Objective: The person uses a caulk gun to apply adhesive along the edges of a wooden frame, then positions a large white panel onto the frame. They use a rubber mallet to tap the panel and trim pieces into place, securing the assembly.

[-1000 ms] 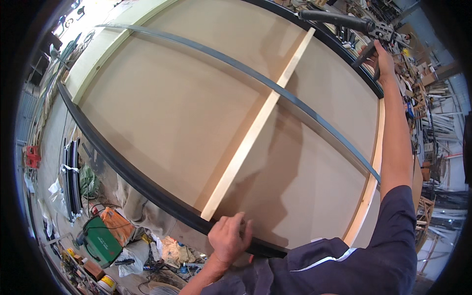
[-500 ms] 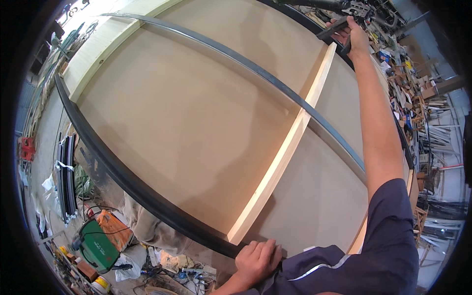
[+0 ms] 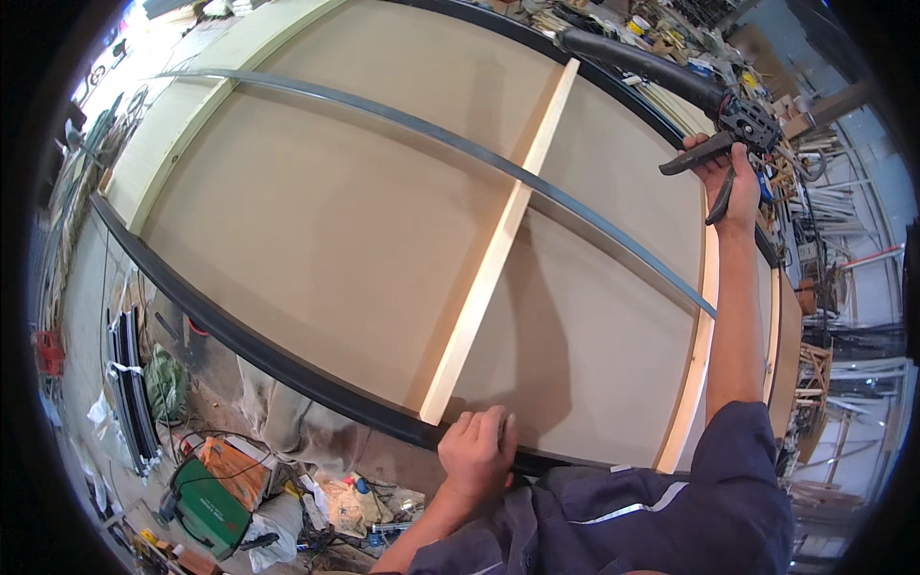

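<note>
My right hand [image 3: 733, 187] grips the handle of a black caulking gun [image 3: 671, 77] above the far right part of a large panel. The gun's barrel points left along the far black rail, its tip near the upper end of a pale wooden batten [image 3: 494, 259]. My left hand [image 3: 476, 446] is closed over the near black rail [image 3: 287, 369], just right of the batten's near end. A thin grey metal strip [image 3: 412, 122] crosses the panel lengthwise, over the batten. Beige sheet [image 3: 316, 220] fills the frame between the rails.
More wooden battens [image 3: 692, 374] cross the panel at right, and another [image 3: 177, 153] at left. On the floor at lower left lie a green machine [image 3: 211, 503], bundled black profiles [image 3: 129, 393] and cloth [image 3: 307, 422]. Clutter and stacked stock line the far right.
My right hand has drawn the caulking gun away from the batten's far end, toward the right and nearer. More of the gun shows now. My left hand stays at the near rail; the view has shifted.
</note>
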`<state>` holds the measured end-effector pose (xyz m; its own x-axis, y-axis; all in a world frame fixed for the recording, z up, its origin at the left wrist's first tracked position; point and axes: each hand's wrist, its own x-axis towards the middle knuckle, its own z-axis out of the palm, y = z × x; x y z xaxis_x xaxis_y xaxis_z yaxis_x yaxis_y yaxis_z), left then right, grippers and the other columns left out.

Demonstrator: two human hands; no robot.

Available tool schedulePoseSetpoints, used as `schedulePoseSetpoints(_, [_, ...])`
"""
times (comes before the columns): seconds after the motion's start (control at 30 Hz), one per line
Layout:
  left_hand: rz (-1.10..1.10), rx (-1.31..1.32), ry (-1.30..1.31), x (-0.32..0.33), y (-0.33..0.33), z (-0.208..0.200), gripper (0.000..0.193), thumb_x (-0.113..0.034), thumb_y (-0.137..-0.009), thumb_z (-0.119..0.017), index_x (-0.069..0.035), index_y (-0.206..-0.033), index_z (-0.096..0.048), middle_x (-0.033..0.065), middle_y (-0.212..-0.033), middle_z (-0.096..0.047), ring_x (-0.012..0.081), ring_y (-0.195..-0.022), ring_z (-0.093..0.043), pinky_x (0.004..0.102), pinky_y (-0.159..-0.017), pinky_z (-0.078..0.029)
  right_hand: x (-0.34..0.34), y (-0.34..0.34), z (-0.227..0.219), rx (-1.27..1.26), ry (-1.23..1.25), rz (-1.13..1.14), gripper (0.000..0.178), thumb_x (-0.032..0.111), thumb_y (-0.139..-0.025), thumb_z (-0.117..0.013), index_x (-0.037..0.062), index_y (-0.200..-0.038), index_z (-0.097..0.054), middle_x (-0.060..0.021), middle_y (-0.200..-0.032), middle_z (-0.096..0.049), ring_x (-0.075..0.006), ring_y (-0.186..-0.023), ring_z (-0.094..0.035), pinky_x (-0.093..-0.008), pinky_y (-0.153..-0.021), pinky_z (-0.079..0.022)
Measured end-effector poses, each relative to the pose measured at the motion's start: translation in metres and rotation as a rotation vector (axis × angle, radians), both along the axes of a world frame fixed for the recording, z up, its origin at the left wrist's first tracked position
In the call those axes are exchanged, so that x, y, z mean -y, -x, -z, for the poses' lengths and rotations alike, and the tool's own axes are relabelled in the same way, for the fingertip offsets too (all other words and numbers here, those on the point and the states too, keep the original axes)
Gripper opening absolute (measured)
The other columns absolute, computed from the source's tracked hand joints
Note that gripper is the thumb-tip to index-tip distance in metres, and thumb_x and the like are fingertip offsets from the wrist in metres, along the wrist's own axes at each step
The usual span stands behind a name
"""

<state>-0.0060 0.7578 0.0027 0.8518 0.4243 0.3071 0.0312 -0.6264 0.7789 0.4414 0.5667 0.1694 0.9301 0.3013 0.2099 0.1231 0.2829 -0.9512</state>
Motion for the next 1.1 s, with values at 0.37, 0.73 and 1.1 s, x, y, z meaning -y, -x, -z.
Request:
schedulePoseSetpoints(0.37, [-0.053, 0.014, -0.084, 0.009, 0.0, 0.008, 0.019, -0.006, -0.081, -0.077, -0.004, -0.095, -0.065, 0.01, -0.08, -0.069, 0.0295, -0.066, -0.064, 0.038, -0.059, -0.053, 0.051, -0.001, 0.013, -0.035, 0.102, 0.181, 0.039, 0.032, -0.111, -0.044, -0.0043, -0.115, -0.06, -0.0244, -0.11, -0.069, -0.0405, -0.107, -0.07, -0.0514, -0.097, -0.056])
schedulePoseSetpoints(0.73, [-0.067, -0.008, -0.116, 0.013, 0.002, 0.008, 0.018, -0.006, -0.082, -0.076, -0.004, -0.095, -0.065, 0.0082, -0.076, -0.066, 0.0276, -0.066, -0.064, 0.0377, -0.058, -0.052, 0.056, 0.02, 0.021, -0.012, 0.22, 0.193, 0.034, 0.03, -0.107, -0.056, -0.0034, -0.111, -0.06, -0.0199, -0.098, -0.071, -0.0322, -0.084, -0.074, -0.0449, -0.078, -0.063])
schedulePoseSetpoints(1.1, [-0.098, 0.018, -0.119, 0.016, 0.006, 0.007, 0.016, -0.012, -0.086, -0.076, -0.004, -0.092, -0.063, 0.0096, -0.073, -0.065, 0.0289, -0.065, -0.063, 0.0389, -0.056, -0.051, 0.067, 0.158, -0.008, 0.01, 0.408, 0.215, 0.034, 0.031, -0.107, -0.053, -0.0015, -0.107, -0.062, -0.0131, -0.091, -0.07, -0.0254, -0.08, -0.073, -0.039, -0.076, -0.061])
